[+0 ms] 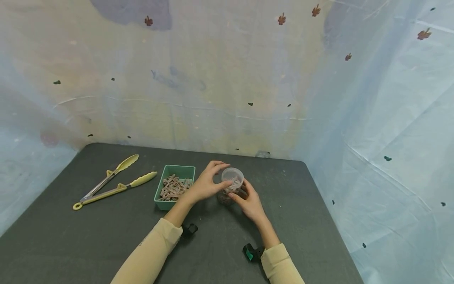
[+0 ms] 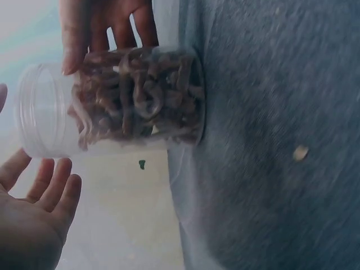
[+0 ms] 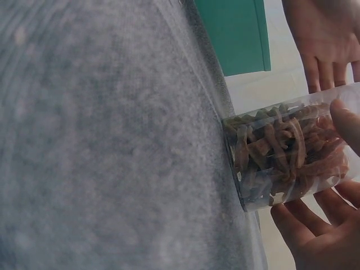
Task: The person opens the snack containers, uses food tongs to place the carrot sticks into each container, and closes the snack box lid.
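Note:
A clear round jar [image 1: 232, 174] packed with brown, curled strips stands upright on the dark table. My right hand [image 1: 250, 203] grips its side, with the thumb on the near face and the fingers behind, as the right wrist view shows of the jar [image 3: 287, 154]. At the jar's mouth, my left hand [image 1: 207, 182] spreads loosely around the ridged rim. In the left wrist view, the left hand [image 2: 36, 211] has its fingertips right at the rim of the jar [image 2: 129, 101] and its thumb tip apart from it.
Left of the jar sits a green tray [image 1: 182, 170] holding many similar brown strips. Farther left lie yellow-and-steel tongs [image 1: 113, 183], spread apart. Small crumbs dot the tabletop [image 1: 312, 221]. A patterned sheet [image 1: 213, 79] hangs behind the table.

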The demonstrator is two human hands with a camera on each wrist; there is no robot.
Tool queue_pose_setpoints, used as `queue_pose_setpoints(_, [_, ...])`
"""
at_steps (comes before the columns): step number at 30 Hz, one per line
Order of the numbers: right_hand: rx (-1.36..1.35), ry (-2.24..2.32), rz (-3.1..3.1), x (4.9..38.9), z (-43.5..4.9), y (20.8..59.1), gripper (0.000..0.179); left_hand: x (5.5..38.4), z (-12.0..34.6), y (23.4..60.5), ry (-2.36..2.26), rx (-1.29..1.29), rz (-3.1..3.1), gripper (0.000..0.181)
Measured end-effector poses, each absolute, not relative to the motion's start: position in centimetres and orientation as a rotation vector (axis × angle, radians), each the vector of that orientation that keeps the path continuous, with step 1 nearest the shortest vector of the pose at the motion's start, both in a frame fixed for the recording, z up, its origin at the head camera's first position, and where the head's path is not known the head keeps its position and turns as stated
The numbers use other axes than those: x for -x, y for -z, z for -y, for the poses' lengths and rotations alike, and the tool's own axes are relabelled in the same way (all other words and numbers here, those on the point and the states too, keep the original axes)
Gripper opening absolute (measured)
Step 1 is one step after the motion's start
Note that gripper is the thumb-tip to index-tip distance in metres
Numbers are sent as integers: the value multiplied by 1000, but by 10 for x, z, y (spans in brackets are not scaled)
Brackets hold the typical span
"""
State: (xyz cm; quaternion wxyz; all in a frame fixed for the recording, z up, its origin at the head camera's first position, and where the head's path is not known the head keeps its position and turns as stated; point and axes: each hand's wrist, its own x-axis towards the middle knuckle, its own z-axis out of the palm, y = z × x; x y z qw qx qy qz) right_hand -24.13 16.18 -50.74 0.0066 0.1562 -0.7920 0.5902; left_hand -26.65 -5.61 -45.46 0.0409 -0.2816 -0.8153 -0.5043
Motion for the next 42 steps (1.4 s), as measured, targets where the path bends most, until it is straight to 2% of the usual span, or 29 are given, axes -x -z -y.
queue_pose_setpoints(10, [-494,-1871,2475,240,-163,507,76,266,49,466,1524,837,2476,61])
queue_pose_setpoints(22, [-506,-1853,2453,241,-161,505,76,268,59,458,1541,1086,2517,56])
queue_pose_setpoints(29, [-503,-1842,2456,242,-162,506,76,271,59,456,1568,1143,2548,53])
queue_pose_setpoints(42, [-498,-1881,2458,241,-163,507,74,269,53,456,1421,911,2608,56])
